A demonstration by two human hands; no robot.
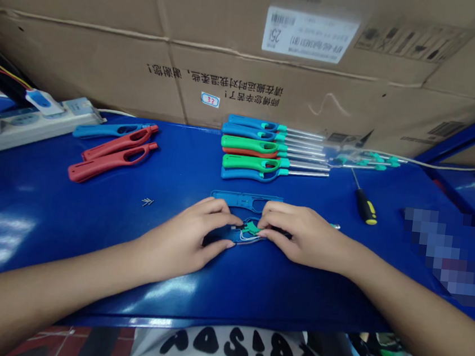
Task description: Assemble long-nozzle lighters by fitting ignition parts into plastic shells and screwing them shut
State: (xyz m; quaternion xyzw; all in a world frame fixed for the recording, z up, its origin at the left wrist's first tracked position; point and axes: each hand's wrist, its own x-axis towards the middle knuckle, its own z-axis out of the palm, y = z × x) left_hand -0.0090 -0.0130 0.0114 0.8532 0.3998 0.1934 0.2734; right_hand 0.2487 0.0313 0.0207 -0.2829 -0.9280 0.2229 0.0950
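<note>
An opened blue lighter half (237, 236) lies on the blue table, with a green part (251, 229) and white wires inside it. My left hand (198, 230) grips its left end between thumb and fingers. The fingers of my right hand (295, 229) are pinched at the right side of the green part. Just beyond my fingers lies the other empty blue shell half (243, 201). A metal tip shows past my right hand; the rest of that rod is hidden beneath the hand.
Assembled lighters (250, 163) lie in a stack at the back, beside metal rods (375, 160). Red and blue casings (114, 162) and small screws (147, 202) are to the left. A screwdriver (364, 205) lies right; a power strip (26, 122) sits far left. Cardboard (105, 68) stands behind.
</note>
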